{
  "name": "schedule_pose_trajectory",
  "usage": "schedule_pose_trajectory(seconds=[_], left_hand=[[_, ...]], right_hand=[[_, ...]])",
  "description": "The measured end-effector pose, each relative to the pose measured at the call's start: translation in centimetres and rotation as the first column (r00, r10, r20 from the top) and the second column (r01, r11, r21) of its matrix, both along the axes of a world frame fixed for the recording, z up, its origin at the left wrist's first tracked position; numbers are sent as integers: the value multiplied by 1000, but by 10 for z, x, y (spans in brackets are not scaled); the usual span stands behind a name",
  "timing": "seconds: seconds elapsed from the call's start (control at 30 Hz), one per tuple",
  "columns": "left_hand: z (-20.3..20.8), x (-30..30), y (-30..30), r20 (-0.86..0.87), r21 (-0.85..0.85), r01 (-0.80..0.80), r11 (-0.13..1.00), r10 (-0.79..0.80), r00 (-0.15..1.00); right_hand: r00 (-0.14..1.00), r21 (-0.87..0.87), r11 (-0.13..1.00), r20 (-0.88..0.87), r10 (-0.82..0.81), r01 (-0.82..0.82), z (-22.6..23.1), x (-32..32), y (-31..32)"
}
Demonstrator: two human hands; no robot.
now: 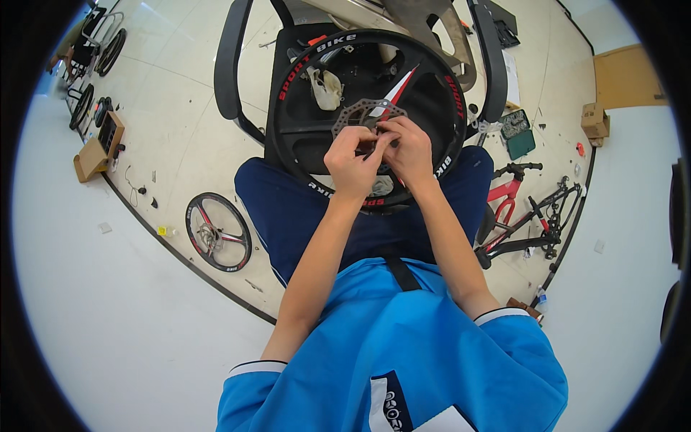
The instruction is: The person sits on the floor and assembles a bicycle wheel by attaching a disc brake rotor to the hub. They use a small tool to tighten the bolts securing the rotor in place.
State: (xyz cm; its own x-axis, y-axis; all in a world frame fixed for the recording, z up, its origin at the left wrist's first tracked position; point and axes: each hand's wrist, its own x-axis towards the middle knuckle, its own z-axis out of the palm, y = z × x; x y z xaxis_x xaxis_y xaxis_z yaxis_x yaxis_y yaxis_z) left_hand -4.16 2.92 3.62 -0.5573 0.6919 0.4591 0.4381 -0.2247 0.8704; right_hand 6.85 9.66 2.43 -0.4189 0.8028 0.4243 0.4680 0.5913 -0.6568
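Observation:
A black bicycle wheel [455, 119] with broad spokes, one of them red and white, lies across a black chair seat and my thighs. At its hub sits a metal disc brake rotor [345, 117], partly covered by my fingers. My left hand [350, 160] is closed over the near left side of the rotor, its fingertips pinched together. Against it, on the right, my right hand [412, 150] is also closed, with thumb and fingertips meeting those of the left. Whatever lies between the fingertips is hidden or too small to name. A pale crumpled glove-like item [326, 89] rests on the seat.
Chair armrests [230, 61] flank the wheel. A second wheel [189, 229] lies on the floor at left. Right of my knee are a red bike frame [506, 194], a black bike frame [522, 229] and a green case [520, 145]. Cardboard boxes [594, 121] stand by the wall.

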Motion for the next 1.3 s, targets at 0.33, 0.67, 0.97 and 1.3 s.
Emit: schedule_pose_trajectory(seconds=[0.33,0.67,0.97,1.3], left_hand=[[4,-7,-5,-106,1,186,983,-185,977],[-1,-5,2,-78,14,111,994,-109,991],[-4,-10,-4,141,-29,-4,1000,8,990],[5,-21,-21,406,-44,-52,998,65,912]], right_hand=[[993,-70,991,-4,116,-116,5,6,7],[991,-163,981,-92,95,-109,9,6,2],[991,-183,975,-68,114,-125,7,3,6],[987,-227,965,-116,108,-132,10,10,8]])
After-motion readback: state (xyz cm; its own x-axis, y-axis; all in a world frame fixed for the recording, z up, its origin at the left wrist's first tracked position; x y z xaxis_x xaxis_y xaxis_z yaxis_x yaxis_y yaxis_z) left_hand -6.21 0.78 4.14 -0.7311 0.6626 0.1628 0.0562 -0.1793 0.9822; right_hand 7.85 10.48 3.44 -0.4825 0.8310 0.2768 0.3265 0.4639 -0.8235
